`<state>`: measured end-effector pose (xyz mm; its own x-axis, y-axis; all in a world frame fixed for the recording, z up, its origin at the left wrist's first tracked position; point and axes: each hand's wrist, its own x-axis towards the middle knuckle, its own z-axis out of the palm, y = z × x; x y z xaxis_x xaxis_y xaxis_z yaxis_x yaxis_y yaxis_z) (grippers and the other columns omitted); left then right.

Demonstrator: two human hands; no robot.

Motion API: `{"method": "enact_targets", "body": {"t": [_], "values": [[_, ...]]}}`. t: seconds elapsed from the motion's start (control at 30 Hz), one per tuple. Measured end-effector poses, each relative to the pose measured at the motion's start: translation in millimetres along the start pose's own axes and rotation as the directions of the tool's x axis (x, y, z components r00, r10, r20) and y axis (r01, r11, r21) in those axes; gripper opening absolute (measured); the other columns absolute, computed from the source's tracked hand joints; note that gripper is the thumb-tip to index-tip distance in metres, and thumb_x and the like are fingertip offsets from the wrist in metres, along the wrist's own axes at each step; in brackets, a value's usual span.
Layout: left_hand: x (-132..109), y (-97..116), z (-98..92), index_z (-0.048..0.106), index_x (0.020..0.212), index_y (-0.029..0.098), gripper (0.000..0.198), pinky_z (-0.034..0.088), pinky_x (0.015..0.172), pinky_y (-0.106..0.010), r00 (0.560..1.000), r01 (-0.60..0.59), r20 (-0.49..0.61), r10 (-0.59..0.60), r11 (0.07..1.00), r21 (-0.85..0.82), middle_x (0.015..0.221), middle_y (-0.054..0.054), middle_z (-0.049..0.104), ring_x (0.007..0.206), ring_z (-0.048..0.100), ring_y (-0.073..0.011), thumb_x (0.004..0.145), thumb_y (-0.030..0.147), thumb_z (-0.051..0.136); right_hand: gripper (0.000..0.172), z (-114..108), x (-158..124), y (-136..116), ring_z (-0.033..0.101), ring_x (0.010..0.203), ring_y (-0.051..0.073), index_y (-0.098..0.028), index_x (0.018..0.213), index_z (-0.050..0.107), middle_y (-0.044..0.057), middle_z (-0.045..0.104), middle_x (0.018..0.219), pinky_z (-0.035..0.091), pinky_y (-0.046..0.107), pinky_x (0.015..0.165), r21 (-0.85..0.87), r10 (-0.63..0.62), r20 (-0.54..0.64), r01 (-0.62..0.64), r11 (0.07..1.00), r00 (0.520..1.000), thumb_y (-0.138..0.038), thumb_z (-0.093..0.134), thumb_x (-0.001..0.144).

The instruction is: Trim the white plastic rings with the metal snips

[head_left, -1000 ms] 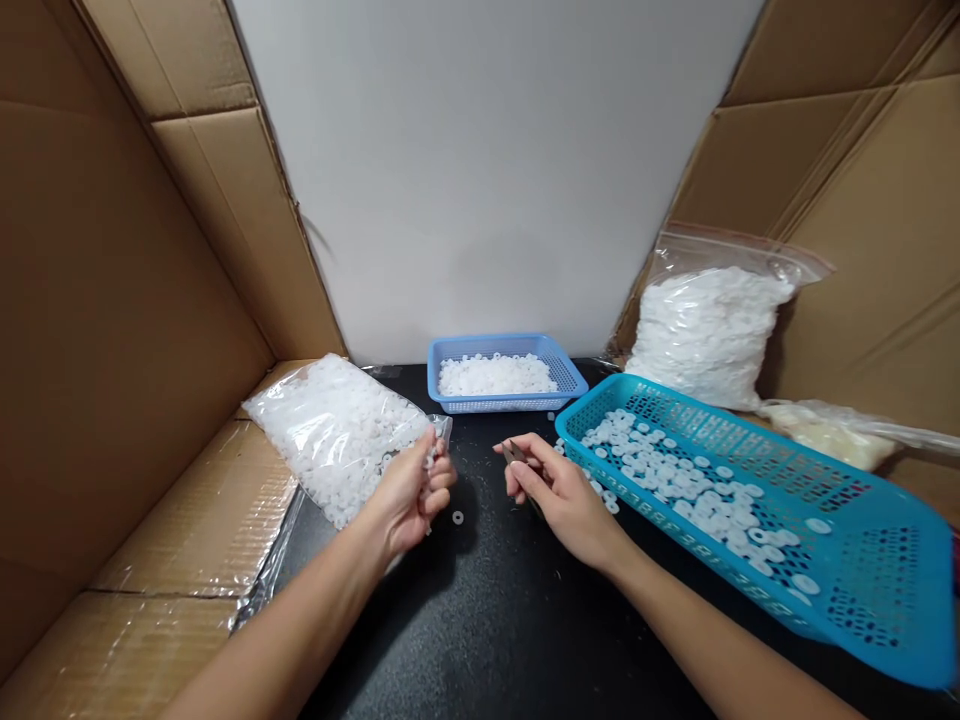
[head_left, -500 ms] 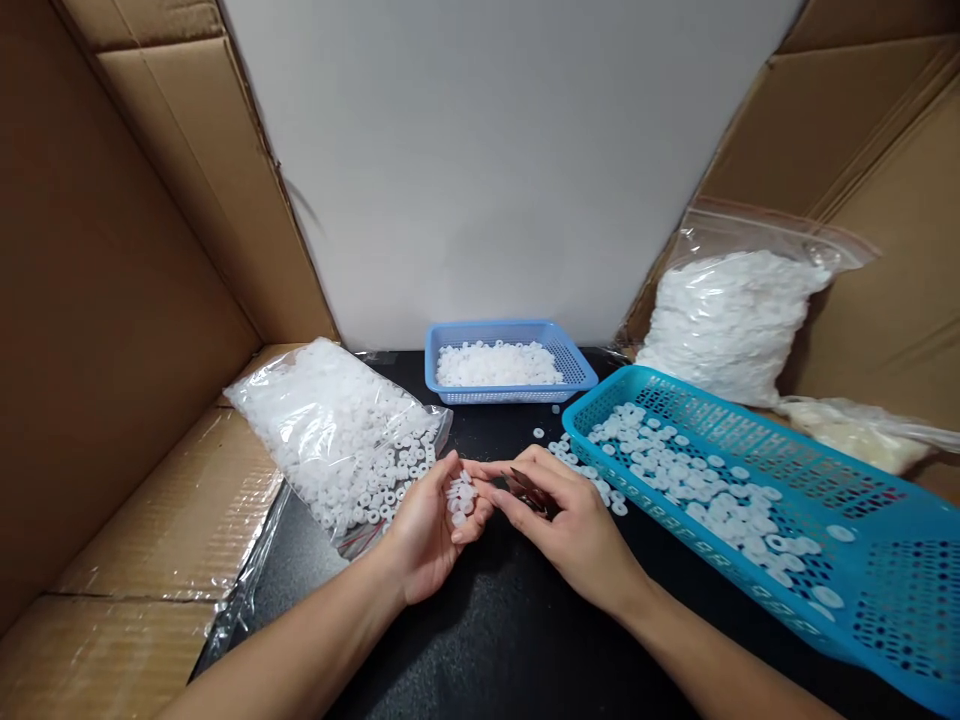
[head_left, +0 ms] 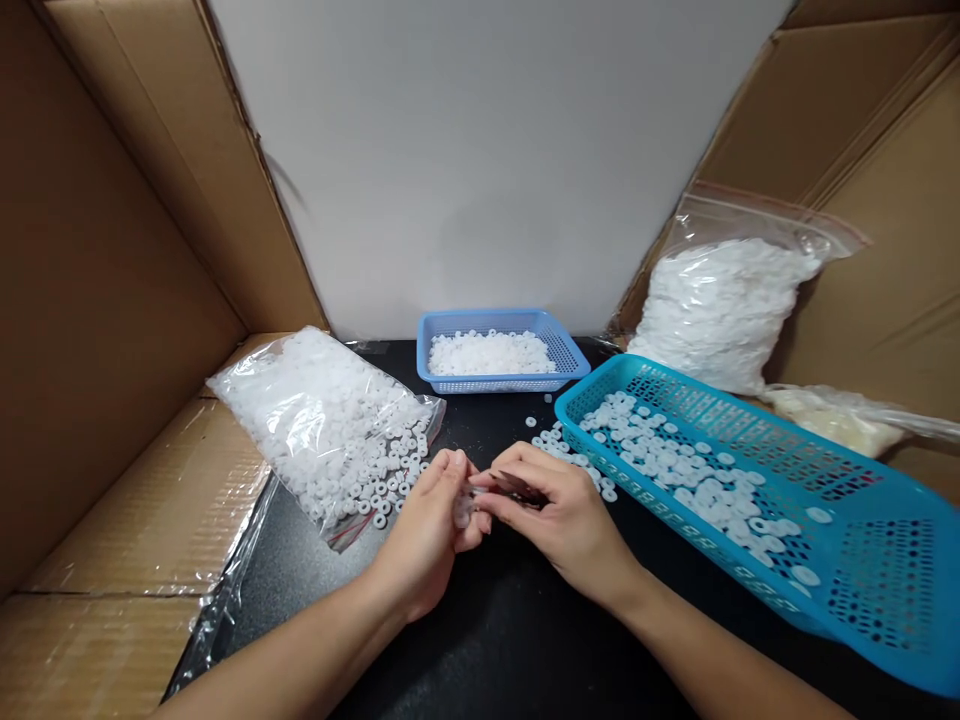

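My left hand (head_left: pixel 429 525) is curled, its palm turned to the right, around several small white plastic washers (head_left: pixel 463 510). Against its fingertips, my right hand (head_left: pixel 562 515) pinches with thumb and forefinger at the washers. Tucked inside the right hand is a thin, dark brown, shiny object (head_left: pixel 517 486); its kind is hidden by the fingers. Just left of my hands, a clear plastic bag of white washers (head_left: pixel 315 430) lies with its mouth toward me, washers spilling at the opening. To the right stands a turquoise basket (head_left: pixel 892 580) with washers scattered over its bottom.
A small blue basket (head_left: pixel 499 384) heaped with white washers stands at the back. Loose washers (head_left: pixel 551 440) lie beside the turquoise basket on the black table (head_left: pixel 480 640). Filled clear bags (head_left: pixel 724 310) lean at the right. Cardboard (head_left: pixel 112 500) walls the sides.
My left hand has turned and closed more around the washers, so fewer of them show. My right fingers have drawn closer to it. The view has shifted slightly.
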<state>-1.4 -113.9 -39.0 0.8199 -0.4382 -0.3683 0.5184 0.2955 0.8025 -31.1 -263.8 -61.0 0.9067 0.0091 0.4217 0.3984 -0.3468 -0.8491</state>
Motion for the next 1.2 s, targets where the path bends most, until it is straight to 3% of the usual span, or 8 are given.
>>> {"method": "enact_targets", "body": {"t": [0.13,0.27,0.43,0.6,0.73,0.87,1.0,1.2], "values": [[2.1,9.8,-6.4,0.059,0.075,0.011,0.052,0.021,0.037,-0.013,0.997,0.042,0.065,-0.037,0.996,-0.079,0.058,-0.002,0.057,0.045,0.039,-0.0037,0.063,0.050,0.090,0.020,-3.0,0.6,-1.7,0.051,0.058,0.009,-0.017,0.086,0.077,0.004,0.068,0.076,0.040,0.021,0.052,0.070,0.059,-0.087,-0.053,0.996,0.994,-0.037,0.073,0.086],[0.5,13.1,-12.3,0.073,0.093,0.006,0.042,0.027,0.041,-0.011,0.991,0.029,0.134,-0.020,0.997,-0.073,0.069,-0.004,0.059,0.055,0.047,-0.0051,0.072,0.039,0.088,0.018,-5.8,1.1,-5.1,0.054,0.061,0.009,-0.019,0.082,0.076,0.005,0.067,0.082,0.042,0.020,0.052,0.048,-0.007,-0.149,0.015,0.999,0.989,-0.037,0.075,0.085],[-3.5,11.2,-12.4,0.076,0.096,0.007,0.033,0.030,0.046,-0.012,0.976,0.037,0.218,-0.030,0.999,-0.028,0.071,-0.006,0.059,0.057,0.046,-0.0051,0.088,0.039,0.074,0.012,-8.2,0.3,-6.8,0.048,0.057,0.007,-0.022,0.084,0.078,0.004,0.061,0.081,0.041,0.019,0.048,-0.010,-0.056,-0.184,0.056,0.998,0.981,-0.034,0.075,0.085],[-7.3,13.3,-10.8,0.075,0.100,0.008,0.028,0.038,0.056,-0.015,0.970,0.051,0.242,-0.039,0.998,-0.044,0.084,-0.010,0.065,0.069,0.055,-0.0095,0.085,0.031,0.069,0.010,-8.9,-0.9,-6.3,0.052,0.059,0.007,-0.019,0.082,0.075,0.003,0.060,0.080,0.043,0.018,0.049,-0.078,-0.115,-0.220,0.100,0.992,0.969,-0.027,0.074,0.086],[-9.1,13.5,-9.8,0.067,0.114,0.009,0.034,0.033,0.054,-0.017,0.978,0.064,0.202,-0.061,0.998,-0.008,0.073,-0.005,0.062,0.061,0.049,-0.0086,0.084,0.025,0.067,0.008,-7.2,-1.2,-6.2,0.062,0.071,0.010,-0.017,0.082,0.073,0.005,0.064,0.086,0.051,0.019,0.059,-0.168,-0.191,-0.201,0.158,0.973,0.961,-0.021,0.070,0.088],[-11.0,10.5,-8.5,0.060,0.124,0.013,0.050,0.037,0.061,-0.019,0.990,0.040,0.132,-0.044,0.999,0.034,0.075,-0.002,0.059,0.064,0.048,-0.0089,0.081,0.034,0.075,0.008,-2.5,-1.0,-4.3,0.066,0.076,0.009,-0.017,0.083,0.070,0.003,0.068,0.086,0.053,0.016,0.066,-0.180,-0.254,-0.106,0.232,0.956,0.961,-0.012,0.067,0.089],[-13.2,5.3,-6.8,0.057,0.129,0.017,0.061,0.039,0.068,-0.021,0.993,0.015,0.117,-0.028,0.994,0.111,0.082,0.000,0.058,0.069,0.048,-0.0087,0.080,0.047,0.077,0.005,0.7,-1.3,-1.7,0.067,0.076,0.010,-0.017,0.087,0.071,0.002,0.069,0.086,0.053,0.017,0.068,-0.157,-0.214,-0.064,0.201,0.967,0.975,-0.013,0.072,0.085],[-12.1,1.6,-7.4,0.047,0.140,0.016,0.075,0.033,0.063,-0.021,0.978,-0.058,0.209,0.007,0.969,0.239,0.075,0.002,0.053,0.068,0.045,-0.0097,0.084,0.061,0.070,0.011,-0.2,-1.4,-2.5,0.062,0.069,0.008,-0.016,0.083,0.070,-0.001,0.067,0.080,0.049,0.016,0.064,-0.168,-0.146,-0.028,0.140,0.976,0.989,-0.006,0.072,0.081]]}}
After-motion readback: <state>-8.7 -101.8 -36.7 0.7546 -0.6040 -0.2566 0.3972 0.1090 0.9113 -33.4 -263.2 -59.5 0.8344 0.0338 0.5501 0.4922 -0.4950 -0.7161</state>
